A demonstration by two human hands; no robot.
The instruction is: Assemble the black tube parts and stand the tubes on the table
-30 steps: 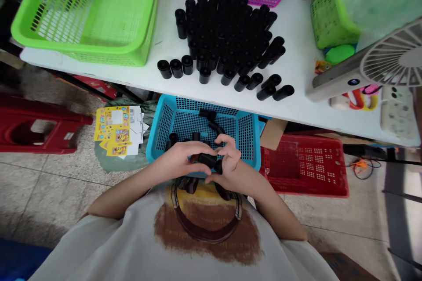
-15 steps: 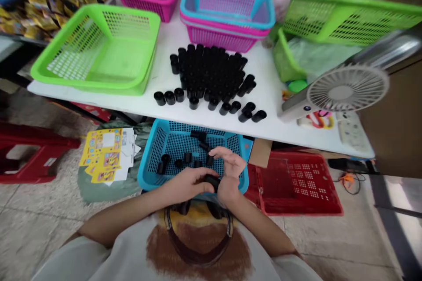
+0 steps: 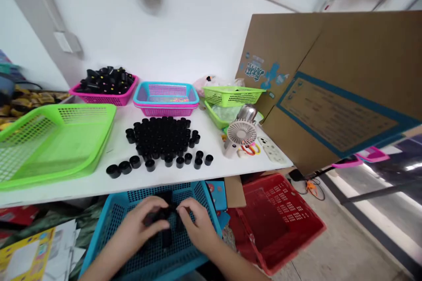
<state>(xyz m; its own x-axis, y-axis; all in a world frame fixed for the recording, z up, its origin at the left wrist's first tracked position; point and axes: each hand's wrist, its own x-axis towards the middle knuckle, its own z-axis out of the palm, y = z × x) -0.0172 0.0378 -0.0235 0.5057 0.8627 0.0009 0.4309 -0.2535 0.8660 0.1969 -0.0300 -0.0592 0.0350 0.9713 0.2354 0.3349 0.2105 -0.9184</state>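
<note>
Both my hands are low in the picture, over a blue basket (image 3: 204,197) below the table edge. My left hand (image 3: 138,226) and my right hand (image 3: 196,226) meet around a small black tube (image 3: 161,215), fingers curled on it from both sides. More black tubes lie in the basket under my hands, partly hidden. On the white table (image 3: 99,182) stands a dense block of upright black tubes (image 3: 163,136), with a loose row of them along its near edge.
A green basket (image 3: 49,145) sits at the table's left. A pink basket of black parts (image 3: 105,83), stacked pink-and-blue baskets (image 3: 166,96), green baskets (image 3: 231,96) and a small fan (image 3: 240,134) line the back. A red crate (image 3: 280,219) and cardboard (image 3: 329,92) stand right.
The view has tilted up sharply, showing the wall and cardboard. My hands stay together on a black tube, now lower in the picture, over the blue basket.
</note>
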